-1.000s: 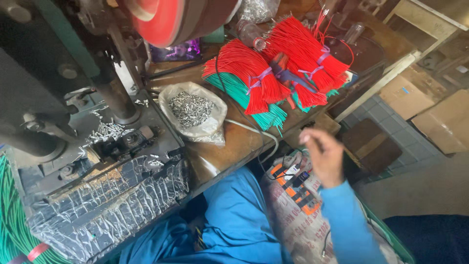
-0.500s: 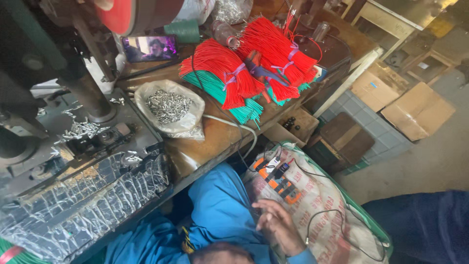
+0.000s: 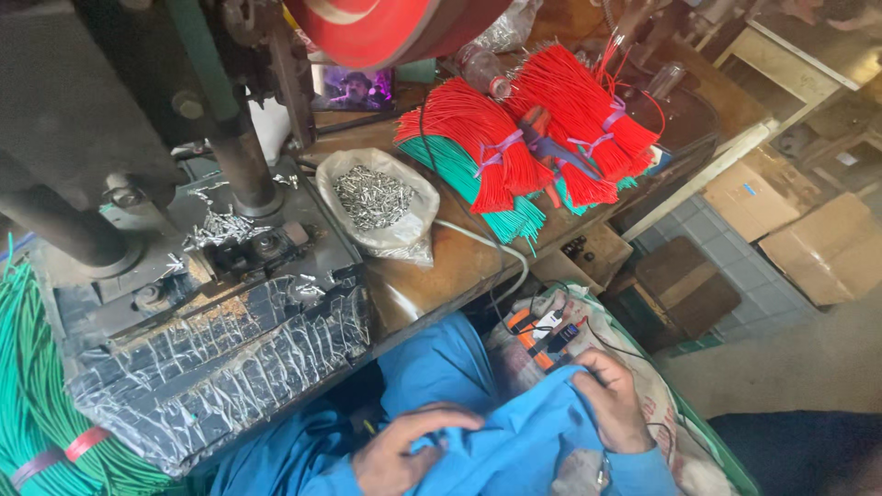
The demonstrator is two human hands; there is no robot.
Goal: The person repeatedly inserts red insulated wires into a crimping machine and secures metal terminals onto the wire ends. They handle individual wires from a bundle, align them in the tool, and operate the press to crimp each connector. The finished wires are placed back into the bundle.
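Both hands pinch the blue cloth (image 3: 514, 441) in the lap: the left hand (image 3: 404, 450) bunches a fold while the right hand (image 3: 611, 400) grips its edge, pulling it taut. Just beyond sits a printed sack (image 3: 643, 386). Up on the bench (image 3: 432, 285) lie a bag of metal pins (image 3: 375, 197) and red wire bundles (image 3: 524, 138), beside the press (image 3: 184, 230).

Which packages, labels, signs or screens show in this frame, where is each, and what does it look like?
Small phone screen: propped at the bench back, beside the press; rectangular, lit purple.
Clear plastic bag of small metal pieces: on the wooden bench; open, crumpled.
Flattened brown cardboard boxes: on the floor at right; flat.
Printed white woven sack: below the bench, beside the right hand; orange and black markings.
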